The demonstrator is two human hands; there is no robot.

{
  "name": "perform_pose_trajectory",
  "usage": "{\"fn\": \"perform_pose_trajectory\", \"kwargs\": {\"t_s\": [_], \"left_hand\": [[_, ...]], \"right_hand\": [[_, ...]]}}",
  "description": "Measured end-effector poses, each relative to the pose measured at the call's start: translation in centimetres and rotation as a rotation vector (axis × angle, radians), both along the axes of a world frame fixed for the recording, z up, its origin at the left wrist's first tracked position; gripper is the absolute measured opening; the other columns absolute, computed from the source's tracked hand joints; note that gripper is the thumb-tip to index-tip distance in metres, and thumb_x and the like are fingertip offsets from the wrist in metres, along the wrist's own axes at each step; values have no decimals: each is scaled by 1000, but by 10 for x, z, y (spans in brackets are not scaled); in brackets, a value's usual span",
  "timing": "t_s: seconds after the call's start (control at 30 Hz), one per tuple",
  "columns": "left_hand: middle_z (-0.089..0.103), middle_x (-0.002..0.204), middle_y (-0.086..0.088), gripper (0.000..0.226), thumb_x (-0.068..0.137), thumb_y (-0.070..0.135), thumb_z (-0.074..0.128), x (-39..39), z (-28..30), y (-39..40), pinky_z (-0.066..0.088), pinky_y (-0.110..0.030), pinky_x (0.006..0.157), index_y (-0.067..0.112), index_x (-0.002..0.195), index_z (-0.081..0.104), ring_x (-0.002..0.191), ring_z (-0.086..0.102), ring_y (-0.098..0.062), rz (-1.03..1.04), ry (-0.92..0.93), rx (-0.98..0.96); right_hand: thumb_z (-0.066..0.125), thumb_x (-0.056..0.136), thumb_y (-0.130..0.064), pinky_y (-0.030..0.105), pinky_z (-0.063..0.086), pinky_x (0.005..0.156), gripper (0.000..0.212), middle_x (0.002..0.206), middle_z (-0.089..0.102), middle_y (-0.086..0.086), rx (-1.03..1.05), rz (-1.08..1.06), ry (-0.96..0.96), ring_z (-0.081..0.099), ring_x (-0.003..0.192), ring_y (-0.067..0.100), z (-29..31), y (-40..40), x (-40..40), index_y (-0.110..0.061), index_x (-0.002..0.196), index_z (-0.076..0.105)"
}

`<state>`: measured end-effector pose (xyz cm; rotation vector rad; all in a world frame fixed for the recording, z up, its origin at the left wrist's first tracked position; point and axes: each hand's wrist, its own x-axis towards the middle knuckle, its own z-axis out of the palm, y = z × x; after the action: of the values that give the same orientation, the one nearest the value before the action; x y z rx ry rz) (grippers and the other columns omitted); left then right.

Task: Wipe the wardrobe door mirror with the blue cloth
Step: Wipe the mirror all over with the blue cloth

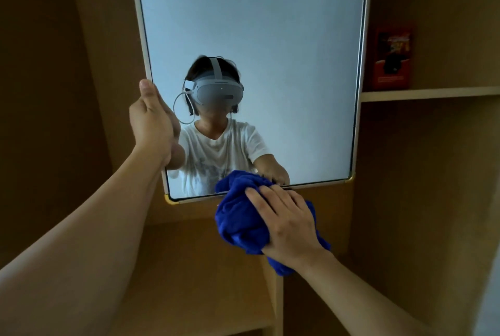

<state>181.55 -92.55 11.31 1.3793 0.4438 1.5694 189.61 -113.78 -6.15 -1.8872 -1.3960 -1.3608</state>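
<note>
A bunched blue cloth (238, 216) lies against the bottom edge of the white-framed mirror (270, 38).

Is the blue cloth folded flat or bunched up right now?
Bunched up: the blue cloth shows rumpled folds bulging under the right hand.
</note>
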Motion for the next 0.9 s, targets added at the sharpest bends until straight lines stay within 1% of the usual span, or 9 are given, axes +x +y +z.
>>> {"fn": "perform_pose_trajectory", "kwargs": {"t_s": [0.17, 0.33, 0.43, 0.5, 0.6, 0.7, 0.73, 0.83, 0.9], "left_hand": [[47, 34, 16, 46, 95, 55, 31, -2, 1, -6, 34, -8, 34, 24, 64, 41, 32, 45, 6, 4, -60, 16], [50, 43, 14, 40, 95, 54, 31, 1, -1, -1, 39, -11, 45, 30, 65, 40, 35, 45, 11, 18, -58, 39], [45, 55, 13, 40, 94, 56, 31, 0, 1, -2, 38, -14, 50, 30, 65, 40, 46, 47, 4, 25, -26, 17], [41, 62, 11, 38, 95, 54, 30, -2, 2, -7, 35, -18, 52, 31, 65, 36, 52, 42, 0, 3, 14, 37], [53, 49, 12, 37, 98, 48, 28, -4, 2, -13, 37, -7, 46, 30, 68, 39, 46, 51, 6, -5, -52, 43], [41, 64, 9, 37, 98, 48, 28, -5, 2, -12, 32, -21, 55, 30, 66, 34, 56, 39, -2, -8, 33, 46], [38, 66, 8, 38, 97, 50, 28, -6, 3, -11, 31, -22, 56, 30, 66, 34, 57, 37, -3, -8, 56, 36], [48, 62, 8, 44, 95, 57, 28, -9, 1, -11, 40, -17, 52, 27, 65, 42, 50, 48, 2, -2, 23, 7], [50, 60, 8, 46, 95, 58, 28, -12, 0, -15, 42, -19, 53, 25, 65, 43, 50, 49, 1, 1, 11, 15]], "right_hand": [[43, 87, -64, 35, 36, 100, 66, 119, 63, 4, 154, -53, 57, 56, 113, 21, -2, -19, 11, -17, 133, 46], [56, 78, -56, 38, 42, 96, 69, 119, 64, 6, 247, -153, 194, 61, 110, 25, -2, -41, 21, -15, 133, 43], [73, 67, -43, 40, 45, 93, 79, 117, 63, 9, 328, -206, 311, 62, 106, 27, 1, -54, 32, -14, 133, 40], [80, 65, -36, 41, 46, 93, 85, 120, 62, 10, 383, -230, 391, 61, 108, 28, 7, -61, 37, -12, 136, 40], [73, 70, -38, 41, 50, 89, 80, 124, 60, 10, 432, -236, 420, 60, 110, 28, 22, -68, 42, -11, 138, 40], [66, 74, -43, 39, 52, 83, 76, 126, 58, 8, 471, -223, 415, 59, 110, 26, 42, -66, 45, -14, 138, 38], [64, 75, -45, 36, 51, 82, 75, 127, 57, 8, 486, -224, 410, 59, 110, 26, 49, -65, 46, -14, 138, 38], [61, 75, -45, 29, 45, 79, 75, 127, 56, 7, 514, -231, 376, 57, 111, 25, 73, -60, 50, -13, 138, 37], [64, 74, -42, 27, 42, 81, 76, 127, 55, 7, 530, -230, 351, 56, 113, 25, 92, -58, 54, -13, 139, 37]]}}
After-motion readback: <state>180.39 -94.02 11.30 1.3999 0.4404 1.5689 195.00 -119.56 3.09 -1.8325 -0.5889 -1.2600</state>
